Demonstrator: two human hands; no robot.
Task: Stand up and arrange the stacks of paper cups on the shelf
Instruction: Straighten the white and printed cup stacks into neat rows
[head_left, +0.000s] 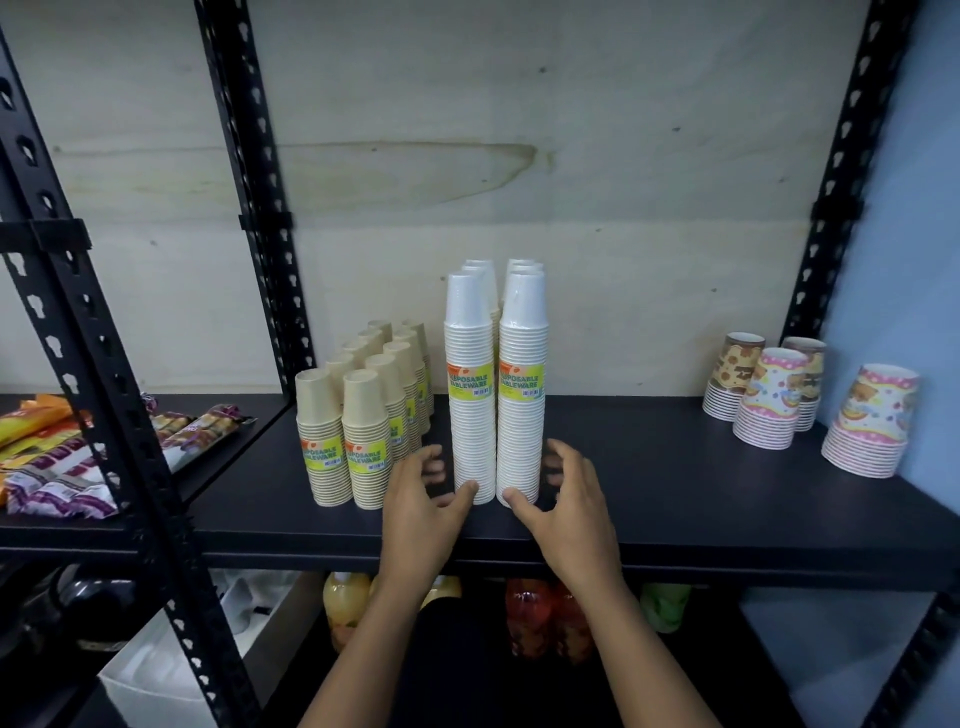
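Tall wrapped stacks of white paper cups (496, 415) stand upright in two rows at the middle of the black shelf (675, 499). My left hand (423, 499) cups the base of the front left stack, thumb touching it, fingers apart. My right hand (563, 493) cups the base of the front right stack the same way. Neither hand is closed around a stack. Shorter stacks of tan cups (363, 415) stand upright in two rows just to the left. Short stacks of patterned cups (774, 400) stand at the right, one apart (872, 421) near the wall.
Black slotted uprights (130, 415) frame the shelf on the left and at the back right (831, 208). Snack packets (62, 457) lie on the neighbouring shelf to the left. Coloured drink bottles (524, 618) stand on the shelf below. A blue wall bounds the right side.
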